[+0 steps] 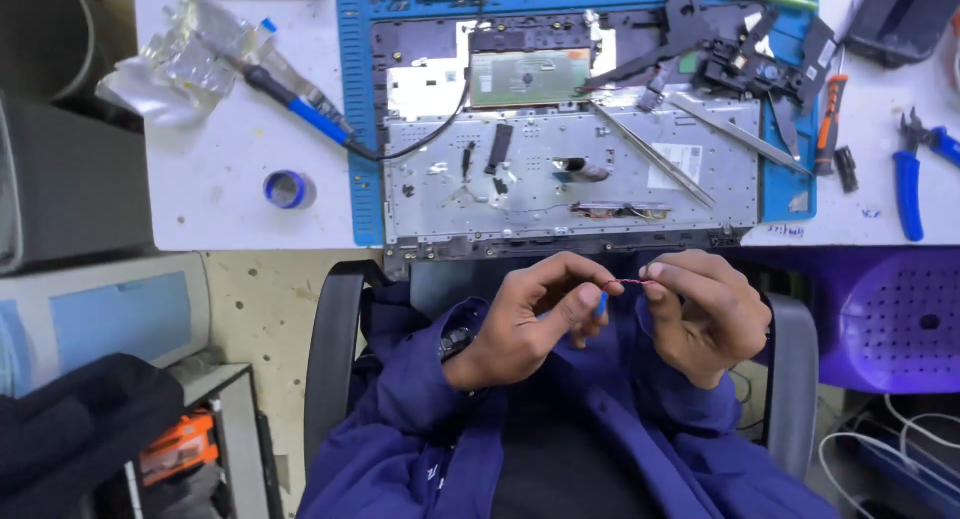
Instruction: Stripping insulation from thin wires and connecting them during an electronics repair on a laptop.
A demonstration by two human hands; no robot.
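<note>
My left hand (535,314) and my right hand (705,314) are raised over my lap in front of the table edge. Between their fingertips they pinch a short, thin red twisted wire (630,281), one hand at each end. A small blue piece (602,303) shows behind my left fingers; what it is I cannot tell. Just beyond my hands lies an opened laptop base (560,179), its silver metal inside facing up, on a blue work mat (357,109). My sleeves are dark blue.
A blue-handled soldering iron (300,104) and a small blue tape roll (289,189) lie on the white table to the left. Tweezers (650,154) rest on the laptop. Blue pliers (912,174), an orange tool (828,124) and black hinge parts (740,59) sit right. A purple stool (890,319) stands right.
</note>
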